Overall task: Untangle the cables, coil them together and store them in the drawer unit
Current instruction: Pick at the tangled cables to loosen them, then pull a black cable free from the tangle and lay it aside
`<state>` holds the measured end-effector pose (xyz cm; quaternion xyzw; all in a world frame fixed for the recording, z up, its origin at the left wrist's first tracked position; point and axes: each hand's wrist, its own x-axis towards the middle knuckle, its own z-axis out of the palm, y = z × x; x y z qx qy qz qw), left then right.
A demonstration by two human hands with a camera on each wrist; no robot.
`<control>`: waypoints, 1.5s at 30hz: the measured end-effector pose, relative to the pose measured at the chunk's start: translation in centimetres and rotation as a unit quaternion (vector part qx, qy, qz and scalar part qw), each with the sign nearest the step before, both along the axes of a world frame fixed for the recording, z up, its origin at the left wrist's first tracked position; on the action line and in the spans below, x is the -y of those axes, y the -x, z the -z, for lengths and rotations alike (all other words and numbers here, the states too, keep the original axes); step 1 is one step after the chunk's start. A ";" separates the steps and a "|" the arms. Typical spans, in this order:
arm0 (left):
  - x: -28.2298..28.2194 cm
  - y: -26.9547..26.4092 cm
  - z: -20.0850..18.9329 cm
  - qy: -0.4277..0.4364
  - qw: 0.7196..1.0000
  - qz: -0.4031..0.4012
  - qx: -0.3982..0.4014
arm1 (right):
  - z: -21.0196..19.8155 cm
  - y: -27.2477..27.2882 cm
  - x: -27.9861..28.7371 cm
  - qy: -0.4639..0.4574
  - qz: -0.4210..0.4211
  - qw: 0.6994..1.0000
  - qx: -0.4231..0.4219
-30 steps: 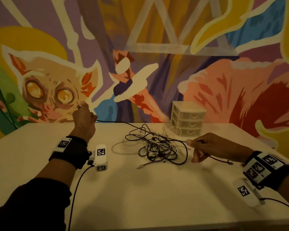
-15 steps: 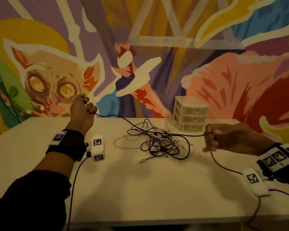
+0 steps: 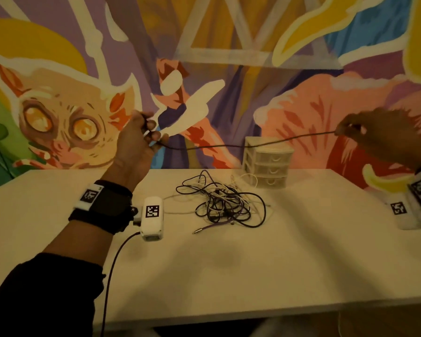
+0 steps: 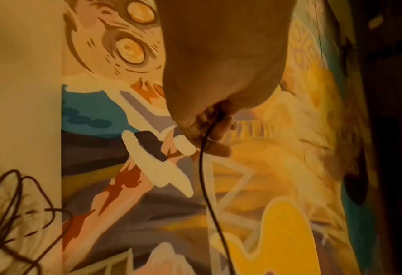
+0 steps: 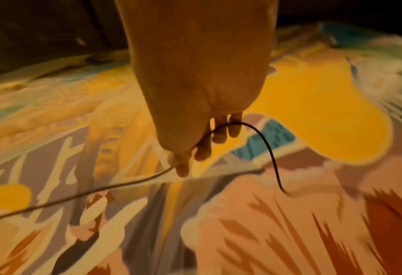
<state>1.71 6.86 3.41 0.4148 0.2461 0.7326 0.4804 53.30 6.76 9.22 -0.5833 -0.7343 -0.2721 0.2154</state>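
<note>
A thin black cable (image 3: 241, 145) hangs in the air above the table, stretched between my two raised hands. My left hand (image 3: 141, 132) grips one end with curled fingers (image 4: 215, 128). My right hand (image 3: 357, 128) pinches the cable far to the right, and a short loose end (image 5: 269, 152) curls out past its fingers (image 5: 221, 134). Below them a tangle of black, purple and white cables (image 3: 225, 204) lies on the white table (image 3: 229, 268), part of it visible in the left wrist view (image 4: 16, 219). The small white drawer unit (image 3: 267, 164) stands behind the tangle, drawers closed.
A painted mural wall (image 3: 204, 69) rises right behind the table's far edge. A jack plug (image 3: 197, 231) of a purple cable sticks out of the tangle toward me. The table's front edge (image 3: 229, 314) is near my body. Wrist cameras (image 3: 152, 217) hang at both wrists.
Both hands rose and spread apart, the right one sweeping far right and up. The black cable came free of the tangle and now hangs clear above the table.
</note>
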 end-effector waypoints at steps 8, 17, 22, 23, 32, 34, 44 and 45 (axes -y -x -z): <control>2.7 -3.2 6.5 0.071 0.971 0.026 -0.228 | 13.4 -0.7 0.2 0.498 0.044 0.865 0.051; 3.3 -2.4 8.3 0.094 0.951 0.102 -0.276 | 13.0 13.2 2.2 0.433 -0.237 0.868 -0.043; 1.5 -0.1 9.6 0.127 0.919 0.170 -0.332 | 12.9 16.4 0.2 0.401 -0.270 0.875 -0.020; 1.0 0.3 9.8 0.134 0.911 0.183 -0.344 | 12.7 17.0 -0.5 0.394 -0.270 0.879 -0.017; -2.8 1.5 11.5 0.123 0.872 0.304 -0.363 | 12.5 23.9 -4.6 0.424 -0.281 0.861 0.012; -3.3 2.0 12.2 0.123 0.869 0.319 -0.358 | 13.6 24.6 -4.9 0.457 -0.288 0.840 0.052; -4.2 3.8 14.1 0.136 0.909 0.240 -0.312 | 14.8 25.6 -6.1 0.534 -0.270 0.794 0.105; -4.3 3.8 14.2 0.136 0.910 0.239 -0.309 | 14.0 25.5 -6.1 0.531 -0.275 0.796 0.093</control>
